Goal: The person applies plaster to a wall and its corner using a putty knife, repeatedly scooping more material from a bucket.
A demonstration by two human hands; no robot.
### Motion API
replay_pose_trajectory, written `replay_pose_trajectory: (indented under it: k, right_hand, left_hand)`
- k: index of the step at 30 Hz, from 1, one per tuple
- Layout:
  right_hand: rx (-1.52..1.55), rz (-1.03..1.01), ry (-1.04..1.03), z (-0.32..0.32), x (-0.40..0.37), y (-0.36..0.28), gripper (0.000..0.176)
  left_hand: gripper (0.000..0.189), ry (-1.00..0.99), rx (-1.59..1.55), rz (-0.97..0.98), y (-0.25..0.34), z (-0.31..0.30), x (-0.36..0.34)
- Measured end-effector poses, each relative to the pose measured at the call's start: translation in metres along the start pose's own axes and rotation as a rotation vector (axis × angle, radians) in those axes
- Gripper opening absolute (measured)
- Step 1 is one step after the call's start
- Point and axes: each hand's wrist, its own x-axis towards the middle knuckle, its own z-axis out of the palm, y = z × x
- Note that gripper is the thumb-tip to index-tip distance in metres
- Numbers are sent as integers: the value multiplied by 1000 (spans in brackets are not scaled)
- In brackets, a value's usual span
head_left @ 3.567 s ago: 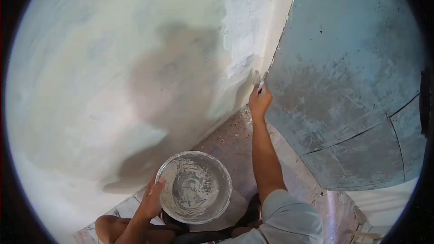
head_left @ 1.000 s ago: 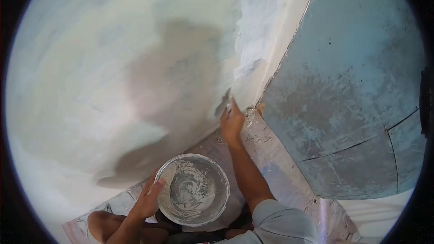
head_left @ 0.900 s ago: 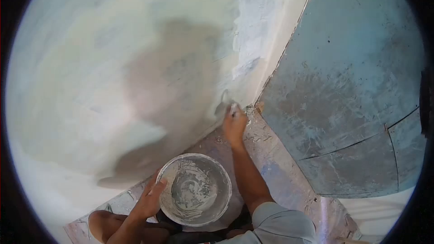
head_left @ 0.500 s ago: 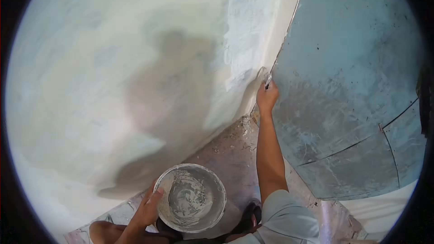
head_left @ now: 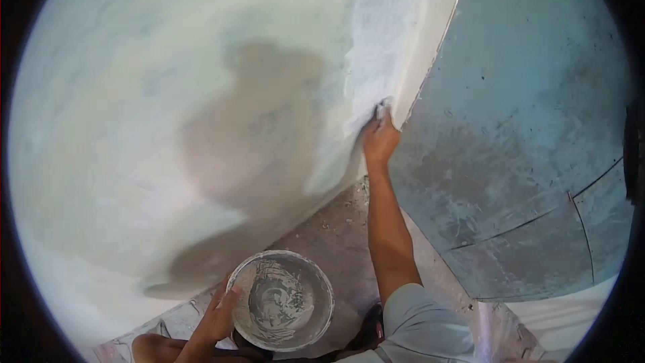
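My left hand (head_left: 220, 314) grips the near-left rim of a round grey tub (head_left: 322, 304), thumb over the edge, at the bottom middle. Pale putty is smeared on the tub's floor and left wall. Stretched out ahead, my right hand (head_left: 381, 142) is closed around a small putty knife (head_left: 382, 109). The knife is at the pale wall (head_left: 269, 107), beside a whiter coated strip (head_left: 381, 20) near the corner. Its blade is mostly hidden by my fingers and blur.
A scuffed blue-grey door panel (head_left: 510, 128) stands to the right of the corner, with a dark line across its lower part. The dusty floor (head_left: 329, 228) has crumbs near the wall's foot. My shadow falls across the wall.
My right hand has moved left with the putty knife, off the door-side edge and onto the wall by the white strip. My left hand keeps hold of the tub.
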Motion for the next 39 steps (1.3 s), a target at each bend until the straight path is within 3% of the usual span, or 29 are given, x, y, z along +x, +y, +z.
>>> replay_pose_trajectory:
  k: [3, 4, 6, 7, 8, 12, 14, 18, 23, 25, 28, 32, 34, 36, 37, 38, 39]
  right_hand:
    - [108, -211, -39, -26, -25, -30, 52]
    - [154, -192, -126, -40, -34, -37, 50]
    - [406, -42, -93, -64, -41, -56, 26]
    - [314, 13, -77, -64, -39, -49, 14]
    - [251, 27, -7, -59, -34, -38, 13]
    - [154, -1, 89, -38, 5, 9, 14]
    - [79, 42, -34, -32, 14, 21, 30]
    - [56, -59, 3, -15, 9, 21, 40]
    - [78, -24, -31, -13, 2, 14, 45]
    - [113, -134, 1, -12, -7, 4, 48]
    - [113, 42, -193, -19, -34, -29, 56]
    - [216, -135, -35, 2, -89, -64, 56]
    - [262, -97, -83, -11, -112, -97, 53]
    - [295, -206, -3, -33, -120, -119, 51]
    - [401, -207, -77, -48, -125, -126, 49]
    - [512, -201, -150, -59, -132, -131, 48]
    - [650, -21, -195, -63, -133, -122, 43]
  left_hand:
    - [47, -44, 49, 68, 2, 0, 3]
    - [47, -49, 48, 70, 0, -1, 4]
    - [50, -17, 45, -42, -4, -7, 4]
    - [52, -81, 9, 48, -8, -9, 7]
    - [52, -79, 8, 48, -10, -14, 7]
    - [52, -70, 45, 16, -11, -18, 11]
    - [52, -59, 58, 20, -10, -14, 10]
    - [52, -26, 31, 22, -1, -4, 3]
    - [52, -59, 11, 28, -4, -8, 5]
    - [53, -64, 8, 51, -4, -6, 4]
    - [53, -30, 92, 12, -8, -8, 7]
    - [52, -63, 131, -7, 1, -5, 9]
    - [52, -54, 127, -17, -6, -7, 12]
    - [53, -48, 44, -22, -20, -16, 17]
    - [53, -52, 43, -19, -21, -15, 17]
    - [53, -30, 56, -43, -20, -14, 15]
    - [53, 0, 70, -61, -16, -15, 14]
